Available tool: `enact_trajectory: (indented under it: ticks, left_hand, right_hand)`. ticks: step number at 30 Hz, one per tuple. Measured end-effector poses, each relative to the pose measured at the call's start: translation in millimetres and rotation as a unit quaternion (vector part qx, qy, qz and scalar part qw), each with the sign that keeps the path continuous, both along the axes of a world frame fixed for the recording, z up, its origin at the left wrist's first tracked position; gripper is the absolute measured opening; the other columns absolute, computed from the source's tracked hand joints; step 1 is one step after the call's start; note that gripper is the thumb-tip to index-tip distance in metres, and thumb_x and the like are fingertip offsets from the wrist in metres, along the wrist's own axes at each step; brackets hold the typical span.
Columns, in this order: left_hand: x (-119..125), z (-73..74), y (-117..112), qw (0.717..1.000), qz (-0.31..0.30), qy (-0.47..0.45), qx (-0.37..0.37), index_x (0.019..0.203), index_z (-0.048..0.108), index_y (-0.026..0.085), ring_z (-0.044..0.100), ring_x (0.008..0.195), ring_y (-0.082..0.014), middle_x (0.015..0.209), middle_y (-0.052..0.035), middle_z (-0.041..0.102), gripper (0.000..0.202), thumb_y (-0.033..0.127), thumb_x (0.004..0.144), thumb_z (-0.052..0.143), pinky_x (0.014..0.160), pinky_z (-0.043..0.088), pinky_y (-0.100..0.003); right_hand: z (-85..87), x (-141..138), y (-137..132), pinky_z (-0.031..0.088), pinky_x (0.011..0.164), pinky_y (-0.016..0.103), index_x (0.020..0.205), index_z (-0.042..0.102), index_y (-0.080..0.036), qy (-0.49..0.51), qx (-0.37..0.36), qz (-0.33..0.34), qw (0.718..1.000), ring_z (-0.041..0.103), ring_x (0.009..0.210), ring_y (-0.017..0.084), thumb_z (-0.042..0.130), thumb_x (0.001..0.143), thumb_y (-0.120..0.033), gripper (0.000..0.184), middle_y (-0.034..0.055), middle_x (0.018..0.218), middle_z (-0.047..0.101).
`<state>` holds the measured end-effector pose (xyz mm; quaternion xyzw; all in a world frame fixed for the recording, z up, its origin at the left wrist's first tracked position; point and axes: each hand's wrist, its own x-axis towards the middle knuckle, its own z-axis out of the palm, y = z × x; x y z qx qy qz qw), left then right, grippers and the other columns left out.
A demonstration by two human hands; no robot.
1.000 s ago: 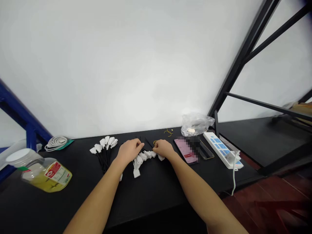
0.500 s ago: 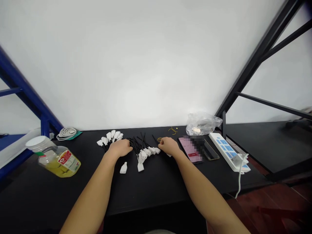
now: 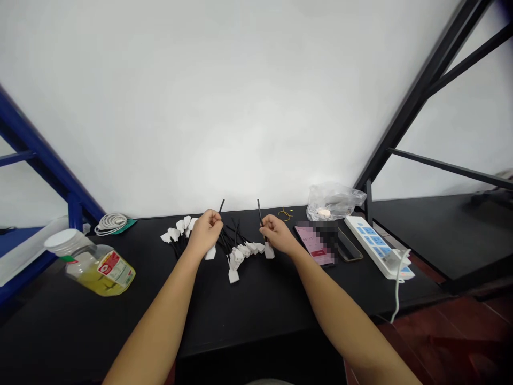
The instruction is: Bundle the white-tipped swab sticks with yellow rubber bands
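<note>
My left hand pinches a short black cable with a white connector; its thin black end sticks up above the fingers. Another short black cable with a white connector is pinched in my right hand, its tip also pointing up and its white end hanging at the tabletop. Between the hands lies a loose pile of the same cables, white ends toward me. Beyond my left hand, a second bunch of cables is fanned out, partly hidden by that hand.
A clear jar of yellow liquid and a coiled white cable are at the left. Right of my hand lie a lit phone, a dark phone, a power strip, a plastic bag and yellow rubber bands.
Both hands have risen slightly, each now with a cable tip standing up from its fingers. My left hand has moved right, and the single connector near it is now in its grip.
</note>
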<state>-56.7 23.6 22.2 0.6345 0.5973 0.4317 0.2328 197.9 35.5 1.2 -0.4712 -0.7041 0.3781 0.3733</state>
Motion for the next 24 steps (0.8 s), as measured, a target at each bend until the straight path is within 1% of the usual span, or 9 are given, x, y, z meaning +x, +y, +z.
enact_trajectory:
  ticks: [2,3,6,8,11,13,16,19,24]
  left_hand:
    - [17.8,-2.0,-6.5,0.989,-0.056,-0.138,0.004,0.091,0.052,0.021,0.054,0.047,-0.0095,0.073,0.004,0.058,0.021,0.038,0.082,0.06,0.049,0.04,-0.022]
    - [27.4,-3.6,-10.4,0.98,-0.087,-0.178,-0.006,0.093,0.051,0.021,0.056,0.047,-0.0092,0.075,0.0038,0.059,0.027,0.041,0.081,0.064,0.046,0.04,-0.021]
    - [51.6,-7.8,-21.4,0.962,-0.144,-0.232,-0.02,0.089,0.05,0.02,0.063,0.052,-0.0103,0.077,0.0026,0.061,0.036,0.042,0.076,0.075,0.045,0.04,-0.019]
    - [60.9,-8.7,-26.3,0.953,-0.148,-0.262,-0.025,0.091,0.051,0.019,0.065,0.053,-0.0108,0.082,0.0007,0.064,0.041,0.042,0.072,0.078,0.043,0.041,-0.018]
    - [67.0,-8.0,-30.1,0.944,-0.137,-0.299,-0.021,0.105,0.055,0.018,0.067,0.057,-0.0137,0.088,-0.0029,0.068,0.049,0.045,0.071,0.079,0.042,0.045,-0.02]
    - [69.2,-8.2,-31.3,0.945,-0.13,-0.3,-0.014,0.108,0.058,0.017,0.068,0.062,-0.0152,0.087,-0.0042,0.07,0.052,0.046,0.071,0.08,0.045,0.049,-0.022]
    - [72.3,-11.8,-31.8,0.95,-0.132,-0.283,-0.02,0.1,0.063,0.016,0.065,0.062,-0.0146,0.078,-0.0033,0.069,0.046,0.047,0.07,0.08,0.048,0.052,-0.023]
    - [71.9,-16.4,-30.3,0.958,-0.143,-0.247,-0.022,0.093,0.066,0.017,0.061,0.061,-0.0136,0.07,-0.0014,0.065,0.037,0.047,0.073,0.077,0.052,0.052,-0.024]
    - [58.3,-10.5,-27.0,0.98,-0.167,-0.084,0.073,0.081,0.071,0.018,0.059,0.071,-0.0141,0.08,-0.0041,0.065,0.024,0.041,0.084,0.067,0.06,0.048,-0.024]
  right_hand:
    - [3.8,-5.3,-8.8,0.039,0.046,0.02,0.089,0.046,-0.023,0.064,-0.049,0.069,0.994,0.047,0.043,0.009,0.059,0.083,-0.033,0.017,-0.011,0.059,0.046]
    - [5.8,-7.8,-13.6,0.039,0.045,0.02,0.089,0.047,-0.023,0.082,-0.056,0.09,0.991,0.047,0.043,0.009,0.061,0.082,-0.033,0.019,-0.0113,0.058,0.045]
    - [10.8,-12.3,-25.2,0.044,0.046,0.02,0.087,0.049,-0.022,0.101,-0.037,0.121,0.987,0.051,0.048,0.009,0.065,0.083,-0.033,0.02,-0.009,0.063,0.05]
    - [12.5,-12.4,-28.8,0.047,0.047,0.021,0.087,0.051,-0.022,0.107,-0.019,0.125,0.986,0.052,0.05,0.009,0.066,0.084,-0.034,0.02,-0.0076,0.066,0.052]
    - [13.8,-10.1,-29.6,0.045,0.046,0.021,0.086,0.051,-0.022,0.121,-0.006,0.115,0.986,0.052,0.049,0.009,0.067,0.086,-0.036,0.021,-0.0077,0.064,0.049]
    - [14.7,-8.5,-29.2,0.044,0.045,0.021,0.083,0.051,-0.022,0.121,0.001,0.104,0.987,0.054,0.048,0.009,0.067,0.086,-0.039,0.023,-0.0077,0.062,0.047]
    - [16.0,-7.4,-28.9,0.044,0.045,0.021,0.087,0.055,-0.022,0.112,0.02,0.082,0.99,0.056,0.048,0.01,0.069,0.084,-0.041,0.024,-0.0078,0.061,0.048]
    - [16.0,-7.0,-28.4,0.045,0.046,0.021,0.089,0.057,-0.021,0.114,0.03,0.09,0.989,0.056,0.048,0.01,0.067,0.086,-0.039,0.02,-0.0075,0.062,0.048]
    - [14.7,-7.6,-27.6,0.041,0.046,0.02,0.073,0.048,-0.021,0.088,0.024,0.104,0.99,0.055,0.048,0.01,0.062,0.086,-0.034,0.023,-0.0066,0.06,0.05]
